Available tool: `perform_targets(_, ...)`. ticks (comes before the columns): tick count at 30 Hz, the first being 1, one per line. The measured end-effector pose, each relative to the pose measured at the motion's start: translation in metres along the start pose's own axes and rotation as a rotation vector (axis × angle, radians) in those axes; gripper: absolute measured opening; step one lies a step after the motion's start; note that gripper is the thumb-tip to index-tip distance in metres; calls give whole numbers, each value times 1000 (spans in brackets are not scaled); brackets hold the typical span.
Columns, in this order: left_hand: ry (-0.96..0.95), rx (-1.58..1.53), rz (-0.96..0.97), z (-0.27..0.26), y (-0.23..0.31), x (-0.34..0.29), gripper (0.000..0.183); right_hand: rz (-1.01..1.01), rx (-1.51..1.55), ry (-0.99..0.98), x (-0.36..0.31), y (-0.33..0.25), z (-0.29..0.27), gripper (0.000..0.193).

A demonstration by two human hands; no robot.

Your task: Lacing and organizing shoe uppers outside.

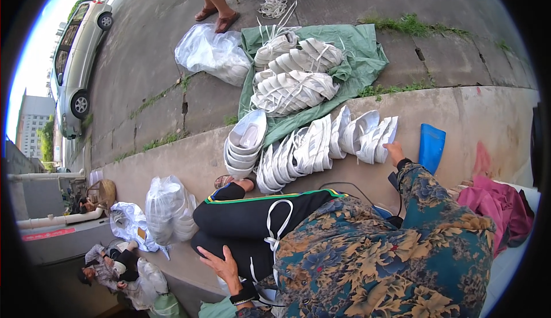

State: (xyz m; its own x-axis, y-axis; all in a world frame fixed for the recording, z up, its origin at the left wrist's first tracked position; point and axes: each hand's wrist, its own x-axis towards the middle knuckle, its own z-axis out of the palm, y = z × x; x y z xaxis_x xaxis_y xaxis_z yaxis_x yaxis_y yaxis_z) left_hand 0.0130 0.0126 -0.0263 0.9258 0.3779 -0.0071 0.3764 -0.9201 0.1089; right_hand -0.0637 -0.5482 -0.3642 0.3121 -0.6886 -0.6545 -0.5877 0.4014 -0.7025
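Observation:
My right hand (394, 153) is at the right end of a long row of white sneakers (310, 149) nested one into another. Its fingers are closed at the edge of the end sneaker (379, 140), and part of them is hidden. My left hand (222, 267) has its fingers spread over my black trousers (247, 217), holding nothing; a dark band is on its wrist. A separate stack of white sneakers (247, 138) stands at the row's left end. Beyond the row, bundles of white sneakers (295, 91) tied with laces lie on a green sheet (364, 48).
A blue object (431, 147) stands right of my right hand. Clear plastic bags (213, 51) (170, 209) of white items lie nearby. White cords (274, 7) are heaped at the back. Another person sits at lower left; another's legs show at the top. A car (80, 60) stands far left.

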Motion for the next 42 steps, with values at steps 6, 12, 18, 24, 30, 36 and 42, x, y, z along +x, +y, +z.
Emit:
perform_targets(6, -96, -101, 19, -15, 24, -8, 80, 132, -106, -84, -34, -57, 33, 42)
perform_targets(12, -116, -349, 94, -23, -6, 7, 75, -290, -789, 268, 9, -66, 61, 36)
perform_targets(18, -52, -403, 102, -5, -42, 41, 75, -826, -847, -156, 25, -127, 145, 29)
perform_targets(24, -129, -551, -322, 6, -82, 89, 40, -862, -899, -231, 28, -185, 252, 35)
perform_targets(30, -33, -533, -482, -14, -83, 71, 42, -877, -1000, -148, 34, -228, 338, 47)
perform_targets(36, -42, -477, -622, -32, -66, 75, 45, -879, -1185, -77, 54, -237, 414, 63)
perform_targets(42, -101, -506, -701, -21, -78, 74, 46, -757, -1359, -111, 69, -258, 426, 66)
